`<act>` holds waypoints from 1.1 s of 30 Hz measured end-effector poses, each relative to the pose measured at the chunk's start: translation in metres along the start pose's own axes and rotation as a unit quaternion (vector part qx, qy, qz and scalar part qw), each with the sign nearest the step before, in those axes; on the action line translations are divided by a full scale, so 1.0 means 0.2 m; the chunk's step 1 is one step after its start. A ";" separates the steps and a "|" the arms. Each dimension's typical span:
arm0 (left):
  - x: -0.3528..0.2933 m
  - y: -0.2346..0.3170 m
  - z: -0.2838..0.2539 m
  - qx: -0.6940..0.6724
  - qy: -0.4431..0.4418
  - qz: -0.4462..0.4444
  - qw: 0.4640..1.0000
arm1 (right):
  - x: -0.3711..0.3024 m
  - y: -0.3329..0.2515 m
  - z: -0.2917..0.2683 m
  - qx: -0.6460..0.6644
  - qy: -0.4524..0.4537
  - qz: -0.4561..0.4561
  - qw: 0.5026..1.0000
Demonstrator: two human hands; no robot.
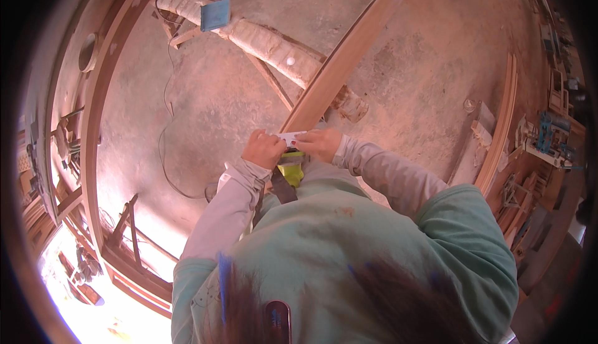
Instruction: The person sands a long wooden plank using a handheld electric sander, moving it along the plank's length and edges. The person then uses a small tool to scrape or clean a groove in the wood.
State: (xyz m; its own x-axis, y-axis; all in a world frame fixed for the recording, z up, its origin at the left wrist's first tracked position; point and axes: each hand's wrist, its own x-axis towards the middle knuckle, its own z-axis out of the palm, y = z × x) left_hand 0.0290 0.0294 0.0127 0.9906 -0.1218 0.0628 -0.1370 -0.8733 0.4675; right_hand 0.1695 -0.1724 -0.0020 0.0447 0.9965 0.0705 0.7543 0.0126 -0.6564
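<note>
In front of my waist, my left hand (264,149) and my right hand (319,144) meet with bent fingers on a small, flat white piece (289,137), perhaps folded paper or a sanding sheet. Each hand grips one end of it, and the fingers cover much of it. Just beyond lies the near end of a long wooden board (333,73), which slants away to the upper right. I cannot tell whether the white piece touches it. Below the hands, a yellow-green pouch (291,172) hangs at my waist beside a dark strap (283,188).
A padded, wrapped beam (268,43) on wooden legs runs beneath the board and bears a blue square sheet (215,15). Along the left stands a long curved-looking wooden frame (93,113). A thin cable (162,148) trails over the concrete floor. Long boards (500,126) stand at the right.
</note>
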 end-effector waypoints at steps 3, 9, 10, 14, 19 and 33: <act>0.02 0.01 -0.01 0.012 -0.007 0.003 1.000 | 0.01 -0.01 -0.01 0.004 -0.001 0.005 1.000; 0.06 0.03 -0.04 0.043 -0.009 0.011 0.999 | -0.01 0.01 0.03 0.038 0.048 0.013 0.998; 0.06 0.03 -0.04 0.046 -0.016 0.012 0.999 | -0.01 0.02 0.04 0.061 0.056 0.024 0.996; 0.07 0.03 -0.05 0.060 -0.005 0.035 0.998 | -0.02 0.02 0.05 0.119 0.078 0.047 0.989; 0.06 0.02 -0.02 0.062 0.009 0.040 0.997 | -0.01 0.03 0.03 0.068 0.073 -0.003 0.995; 0.08 0.02 -0.02 0.085 -0.042 0.061 0.994 | -0.07 0.01 0.04 0.117 0.072 0.057 0.989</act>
State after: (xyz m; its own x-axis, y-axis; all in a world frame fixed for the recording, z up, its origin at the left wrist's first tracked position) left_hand 0.0453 0.0262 0.0187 0.9639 -0.2642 0.0330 -0.2615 -0.9155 0.3057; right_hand 0.1649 -0.1861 -0.0103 0.2263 0.9706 0.0818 0.5671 -0.0630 -0.8212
